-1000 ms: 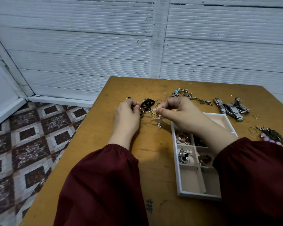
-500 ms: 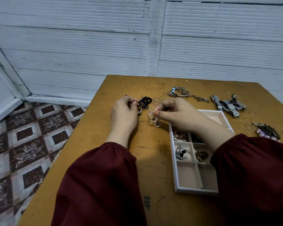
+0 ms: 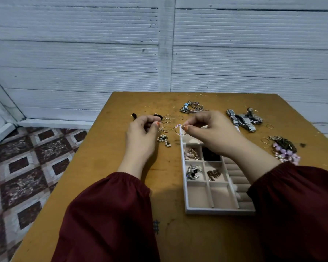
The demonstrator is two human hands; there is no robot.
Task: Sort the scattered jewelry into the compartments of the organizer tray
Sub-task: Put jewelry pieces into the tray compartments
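My right hand (image 3: 211,132) pinches a thin hoop ring (image 3: 179,130) above the far left corner of the white organizer tray (image 3: 219,210). My left hand (image 3: 141,135) grips a black beaded piece (image 3: 134,115) whose end sticks out past the fingers. A pearl cluster (image 3: 164,140) lies on the table between my hands. Near the left thumb lie loose gold hoops (image 3: 167,118). Several tray compartments hold jewelry: pink beads (image 3: 191,153), a silver piece (image 3: 193,172), a bronze piece (image 3: 213,174).
On the wooden table (image 3: 106,167) beyond the tray lie a silver chain bundle (image 3: 192,107), metal watches (image 3: 243,121), a few small gold rings (image 3: 265,140) and a purple-and-bronze heap (image 3: 285,149) at right. The table's left edge drops to a tiled floor (image 3: 23,173).
My right hand has let the pearl cluster drop onto the table and now lifts only a thin hoop toward the tray. The left hand stays on the black piece.
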